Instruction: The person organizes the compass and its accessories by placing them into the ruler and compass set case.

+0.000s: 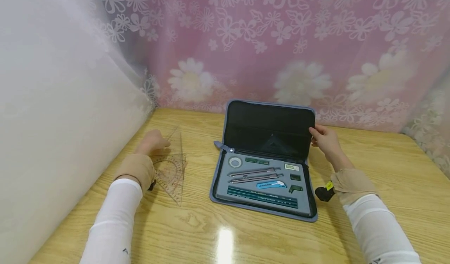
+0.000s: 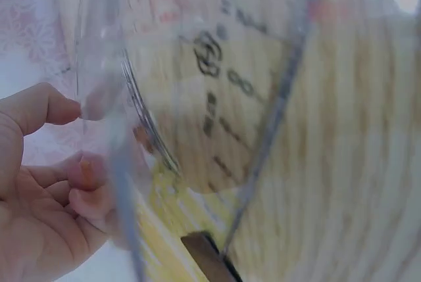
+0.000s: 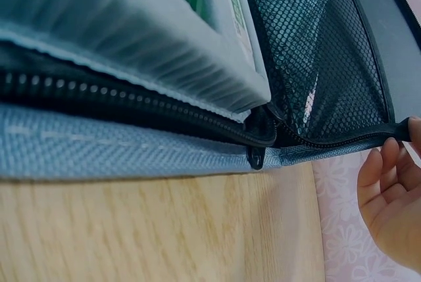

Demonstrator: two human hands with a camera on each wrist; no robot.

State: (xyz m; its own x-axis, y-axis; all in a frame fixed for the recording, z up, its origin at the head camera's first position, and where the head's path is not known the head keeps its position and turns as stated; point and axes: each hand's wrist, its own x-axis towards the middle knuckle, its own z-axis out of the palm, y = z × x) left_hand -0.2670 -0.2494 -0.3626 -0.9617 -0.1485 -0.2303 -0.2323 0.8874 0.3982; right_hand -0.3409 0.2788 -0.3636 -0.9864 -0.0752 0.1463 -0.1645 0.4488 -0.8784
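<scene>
My left hand (image 1: pixel 152 142) pinches clear plastic set squares (image 1: pixel 175 180) at the table's left side. One has a printed protractor arc. In the left wrist view, the thumb and fingers (image 2: pixel 85 200) are at the edge of the clear plastic (image 2: pixel 217 85), which nearly fills that view. My right hand (image 1: pixel 325 139) pinches the right edge of the raised lid (image 1: pixel 270 119) of a blue zip case. In the right wrist view, the fingertips (image 3: pixel 388 154) grip the lid's zip edge, and clear plastic shows behind its mesh pocket (image 3: pixel 329 58).
The case's grey tray (image 1: pixel 219 189) holds a tape roll (image 1: pixel 234 162), two compasses (image 1: pixel 254 175), green pencils (image 1: pixel 261 197), a blue utility knife (image 1: pixel 271 184), an eraser (image 1: pixel 291 167) and small green pieces. A flowered curtain (image 1: pixel 246 41) hangs behind the wooden table (image 1: pixel 183 232); white cloth (image 1: pixel 63 100) hangs at left.
</scene>
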